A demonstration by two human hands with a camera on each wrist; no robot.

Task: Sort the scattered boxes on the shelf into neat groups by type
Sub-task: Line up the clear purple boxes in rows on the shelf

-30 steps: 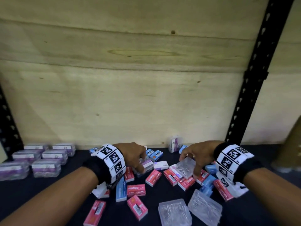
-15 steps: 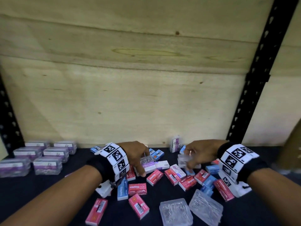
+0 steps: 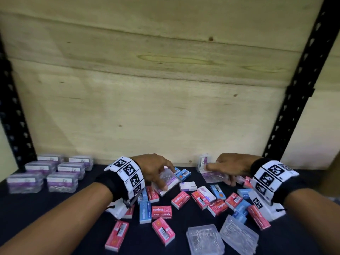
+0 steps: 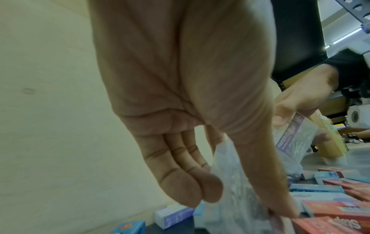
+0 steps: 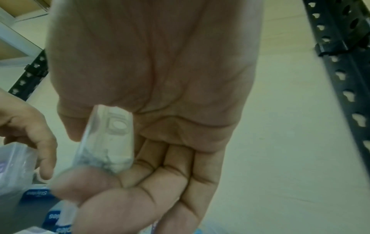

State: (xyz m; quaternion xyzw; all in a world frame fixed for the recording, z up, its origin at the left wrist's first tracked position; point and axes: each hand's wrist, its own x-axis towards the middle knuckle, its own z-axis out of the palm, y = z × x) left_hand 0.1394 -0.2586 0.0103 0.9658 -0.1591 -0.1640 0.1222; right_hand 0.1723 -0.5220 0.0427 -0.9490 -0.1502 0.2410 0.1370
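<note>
Red and blue staple boxes lie scattered on the dark shelf. My left hand pinches a clear paper-clip box with a purple label between thumb and fingers, tilted just above the pile. The left wrist view shows that clear box between thumb and fingertips. My right hand grips a second purple-labelled clear box; the right wrist view shows this box against the palm under the thumb. A third such box stands upright at the back wall.
Several purple-labelled clear boxes stand in neat rows at the left. Two plain clear plastic boxes lie at the front right. A plywood back wall and black perforated uprights bound the shelf.
The right hand has carried its clear box back toward the wall, next to the upright box. The left hand keeps its hold and has tilted its box up a little.
</note>
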